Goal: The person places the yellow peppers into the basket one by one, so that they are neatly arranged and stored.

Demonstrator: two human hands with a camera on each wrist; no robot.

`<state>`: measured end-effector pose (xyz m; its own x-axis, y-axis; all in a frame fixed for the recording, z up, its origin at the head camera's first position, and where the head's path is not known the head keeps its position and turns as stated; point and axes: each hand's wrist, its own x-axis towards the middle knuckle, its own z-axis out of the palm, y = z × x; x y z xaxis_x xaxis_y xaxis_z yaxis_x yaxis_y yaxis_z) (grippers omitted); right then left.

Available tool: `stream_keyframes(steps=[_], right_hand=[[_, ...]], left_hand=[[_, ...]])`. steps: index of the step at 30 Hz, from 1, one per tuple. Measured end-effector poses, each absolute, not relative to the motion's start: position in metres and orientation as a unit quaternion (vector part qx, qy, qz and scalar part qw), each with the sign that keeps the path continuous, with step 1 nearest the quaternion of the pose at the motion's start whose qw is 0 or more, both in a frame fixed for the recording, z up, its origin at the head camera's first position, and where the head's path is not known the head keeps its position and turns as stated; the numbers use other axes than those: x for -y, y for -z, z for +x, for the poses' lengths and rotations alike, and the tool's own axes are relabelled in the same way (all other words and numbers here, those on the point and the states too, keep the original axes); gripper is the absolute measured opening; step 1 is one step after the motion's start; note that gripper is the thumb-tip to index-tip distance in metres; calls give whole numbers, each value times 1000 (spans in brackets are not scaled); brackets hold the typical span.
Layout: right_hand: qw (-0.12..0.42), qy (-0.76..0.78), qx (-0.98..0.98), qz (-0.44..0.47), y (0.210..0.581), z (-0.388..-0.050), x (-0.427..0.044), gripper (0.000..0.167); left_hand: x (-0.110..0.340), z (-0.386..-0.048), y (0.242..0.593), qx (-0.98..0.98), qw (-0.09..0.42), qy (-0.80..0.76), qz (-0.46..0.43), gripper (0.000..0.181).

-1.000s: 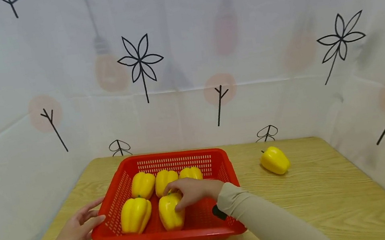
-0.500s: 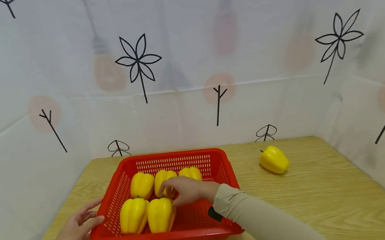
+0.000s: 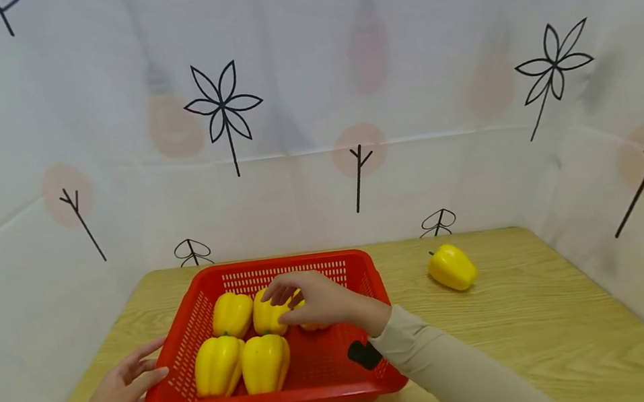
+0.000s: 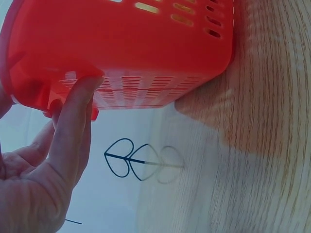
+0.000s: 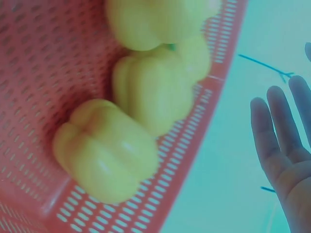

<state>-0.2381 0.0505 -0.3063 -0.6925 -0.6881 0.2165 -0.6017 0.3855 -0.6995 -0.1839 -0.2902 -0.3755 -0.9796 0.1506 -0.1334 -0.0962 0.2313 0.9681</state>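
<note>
Several yellow bell peppers stand in a red plastic basket (image 3: 275, 401). Two are at the front, a left pepper (image 3: 218, 367) and a right pepper (image 3: 266, 364). Behind them are a pepper (image 3: 232, 314) at the left, another (image 3: 268, 313) in the middle and one partly hidden by my right hand. The right hand (image 3: 319, 300) hovers over the back row, fingers spread and holding nothing; the right wrist view shows its fingers (image 5: 279, 116) apart from the peppers. My left hand (image 3: 115, 394) holds the basket's left rim, thumb at the edge and fingers (image 4: 80, 107) against the outer wall.
Another yellow bell pepper (image 3: 452, 268) lies on its side on the wooden table (image 3: 499, 340), right of the basket. A white cloth (image 3: 311, 209) with plant drawings surrounds the table's back and sides. A dark object (image 3: 365, 355) sits at the right wrist.
The front right pepper has moved left, up against its neighbour. My right hand has let go of it and risen toward the back row. The left hand stays at the rim.
</note>
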Motion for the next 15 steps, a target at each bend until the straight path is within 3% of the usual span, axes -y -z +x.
stream_keyframes(steps=[15], right_hand=[[-5,427,-808,-407,290,-208,-80,25]], left_hand=[[291,-185,374,-784,113,-611,13,65]])
